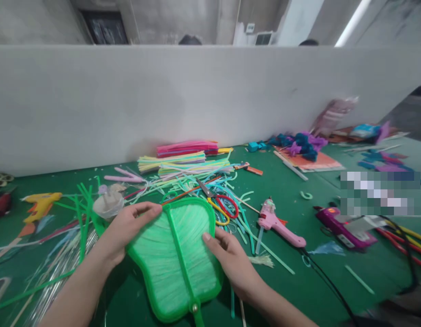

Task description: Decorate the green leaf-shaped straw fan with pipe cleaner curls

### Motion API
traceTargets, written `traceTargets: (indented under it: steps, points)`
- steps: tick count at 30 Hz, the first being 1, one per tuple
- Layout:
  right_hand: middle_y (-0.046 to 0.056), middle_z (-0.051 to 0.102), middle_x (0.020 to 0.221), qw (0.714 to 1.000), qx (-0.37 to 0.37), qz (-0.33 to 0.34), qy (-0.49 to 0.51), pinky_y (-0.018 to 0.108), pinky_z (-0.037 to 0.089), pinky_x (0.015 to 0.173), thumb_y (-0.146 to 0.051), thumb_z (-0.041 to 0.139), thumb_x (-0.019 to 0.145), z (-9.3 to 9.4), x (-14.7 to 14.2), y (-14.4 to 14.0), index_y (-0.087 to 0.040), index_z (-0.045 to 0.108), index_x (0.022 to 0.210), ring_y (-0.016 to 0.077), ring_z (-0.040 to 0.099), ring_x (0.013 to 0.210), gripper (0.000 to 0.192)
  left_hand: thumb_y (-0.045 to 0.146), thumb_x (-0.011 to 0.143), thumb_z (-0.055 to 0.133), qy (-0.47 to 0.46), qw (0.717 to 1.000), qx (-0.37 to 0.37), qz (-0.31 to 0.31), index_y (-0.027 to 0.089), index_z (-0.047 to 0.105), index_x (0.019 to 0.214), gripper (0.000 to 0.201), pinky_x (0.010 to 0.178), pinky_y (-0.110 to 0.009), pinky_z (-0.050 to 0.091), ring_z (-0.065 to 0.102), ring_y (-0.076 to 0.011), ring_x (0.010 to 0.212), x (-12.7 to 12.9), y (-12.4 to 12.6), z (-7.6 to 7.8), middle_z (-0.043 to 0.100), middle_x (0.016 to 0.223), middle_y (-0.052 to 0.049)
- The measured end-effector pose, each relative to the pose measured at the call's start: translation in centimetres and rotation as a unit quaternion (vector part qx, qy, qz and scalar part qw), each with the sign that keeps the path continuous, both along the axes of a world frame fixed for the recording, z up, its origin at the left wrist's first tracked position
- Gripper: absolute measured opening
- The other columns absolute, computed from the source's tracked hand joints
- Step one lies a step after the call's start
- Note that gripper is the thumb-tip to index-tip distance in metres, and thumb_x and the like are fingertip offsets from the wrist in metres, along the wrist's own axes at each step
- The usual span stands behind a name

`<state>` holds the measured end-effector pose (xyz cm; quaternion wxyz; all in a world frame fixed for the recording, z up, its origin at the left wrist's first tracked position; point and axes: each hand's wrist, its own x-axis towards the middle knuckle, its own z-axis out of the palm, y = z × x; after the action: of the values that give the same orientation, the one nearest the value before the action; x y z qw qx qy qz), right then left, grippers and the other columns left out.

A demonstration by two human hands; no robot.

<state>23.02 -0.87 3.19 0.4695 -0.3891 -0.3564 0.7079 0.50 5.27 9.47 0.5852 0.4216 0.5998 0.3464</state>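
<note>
Head view shows your left hand [128, 227] and right hand [227, 259] each closed on an edge of the green fan [178, 259]. It lies flat on the green worktop [299, 272], just before red-handled scissors [220, 204].

Fan [176, 259]: bright green frame and rib, pale green streaked panels. Table [299, 277]: dark green cover. Glue gun [278, 222] right of fan: pink. Glue gun [40, 204] near left edge: yellow. Scissors [224, 206]: red and yellow handles. Strip stacks [188, 156] at far edge: pink, magenta, pale yellow, pale green. Loose strips [84, 204] left of fan: green. Device [336, 225] near right edge: purple. Paper scraps [301, 143] at far right: blue, purple, on orange sheet. Partition [128, 100]: plain white.
</note>
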Motion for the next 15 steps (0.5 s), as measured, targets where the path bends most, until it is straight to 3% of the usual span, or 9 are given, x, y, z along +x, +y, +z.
traceTargets:
  steps: [4,9,12,15]
  points:
    - [0.007,0.072,0.103,0.996,0.068,-0.057,-0.016,0.037,0.054,0.083,-0.055,0.068,0.080,1.1,-0.4,1.1,-0.020,0.066,0.106,0.0255,0.067,0.095,0.044,0.061,0.075,0.067,0.004,0.997,0.073,-0.007,0.017,0.074,0.101,0.052,0.071,-0.031,0.053,0.069,-0.0246,0.086,0.2,1.0,1.7,0.076,0.094,-0.010]
    - [0.006,0.073,0.097,0.993,0.094,-0.064,-0.034,0.035,0.053,0.081,-0.055,0.069,0.080,2.1,-0.4,1.2,-0.019,0.067,0.102,0.0236,0.067,0.090,0.042,0.049,0.067,0.079,0.157,0.960,0.202,-0.116,0.019,0.078,0.086,0.036,0.077,-0.027,0.048,0.066,-0.0249,0.093,0.7,2.0,3.7,0.077,0.094,-0.007]
    - [0.006,0.073,0.096,0.993,0.096,-0.069,-0.019,0.034,0.052,0.081,-0.053,0.070,0.079,2.5,-0.4,0.6,-0.019,0.068,0.101,0.0221,0.068,0.086,0.041,0.045,0.066,0.079,0.177,0.950,0.199,-0.161,0.019,0.077,0.084,0.032,0.072,-0.027,0.047,0.065,-0.0228,0.086,0.8,2.1,4.4,0.076,0.088,-0.006]
    - [0.005,0.074,0.095,0.994,0.085,-0.070,-0.005,0.032,0.052,0.079,-0.050,0.072,0.078,2.7,-0.3,0.3,-0.018,0.068,0.101,0.0213,0.067,0.085,0.039,0.045,0.068,0.078,0.180,0.952,0.183,-0.167,0.019,0.076,0.087,0.032,0.072,-0.027,0.048,0.065,-0.0221,0.084,0.8,2.0,4.5,0.075,0.087,-0.005]
